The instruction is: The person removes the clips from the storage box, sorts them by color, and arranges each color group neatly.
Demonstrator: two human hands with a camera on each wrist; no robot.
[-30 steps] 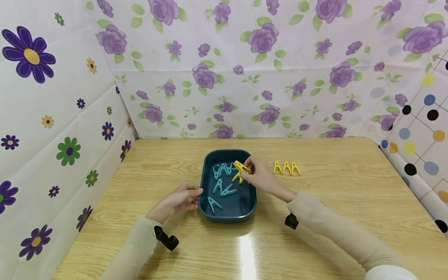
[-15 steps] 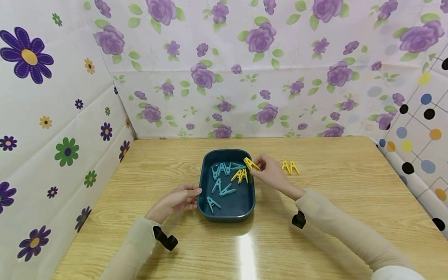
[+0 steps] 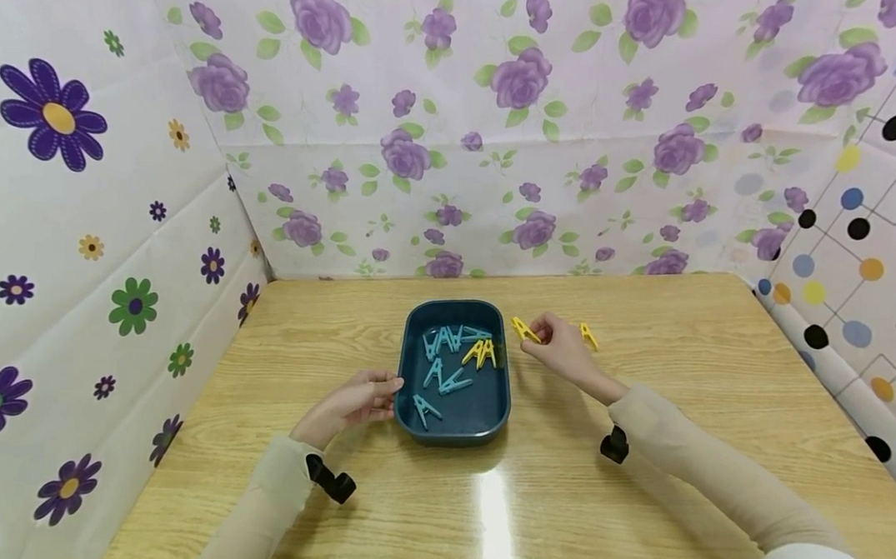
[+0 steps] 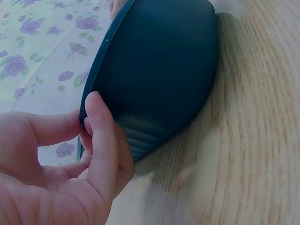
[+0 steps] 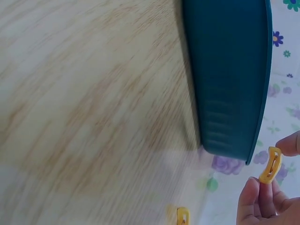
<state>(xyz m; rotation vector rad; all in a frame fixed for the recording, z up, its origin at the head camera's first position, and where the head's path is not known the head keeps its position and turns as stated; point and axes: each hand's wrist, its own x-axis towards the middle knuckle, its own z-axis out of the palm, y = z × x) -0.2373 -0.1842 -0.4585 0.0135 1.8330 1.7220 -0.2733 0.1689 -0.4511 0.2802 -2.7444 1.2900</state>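
The right hand (image 3: 565,351) pinches a yellow peg (image 3: 525,329), its long axis slanting, just right of the navy tray (image 3: 452,438), whose wall separates it from the yellow pair (image 3: 487,348) and teal pegs (image 3: 437,365) inside. The left hand (image 3: 347,402) grips the tray's left edge; a loose yellow peg (image 3: 588,336) lies right of the nearer right hand, on the worktop (image 3: 670,348).

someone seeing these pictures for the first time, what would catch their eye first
Probably the dark blue bin near the middle of the head view, with blue clips and two yellow clips inside. Next, the bright yellow clip pinched by the right hand, just right of the bin. Large printed purple roses stand out behind the table.
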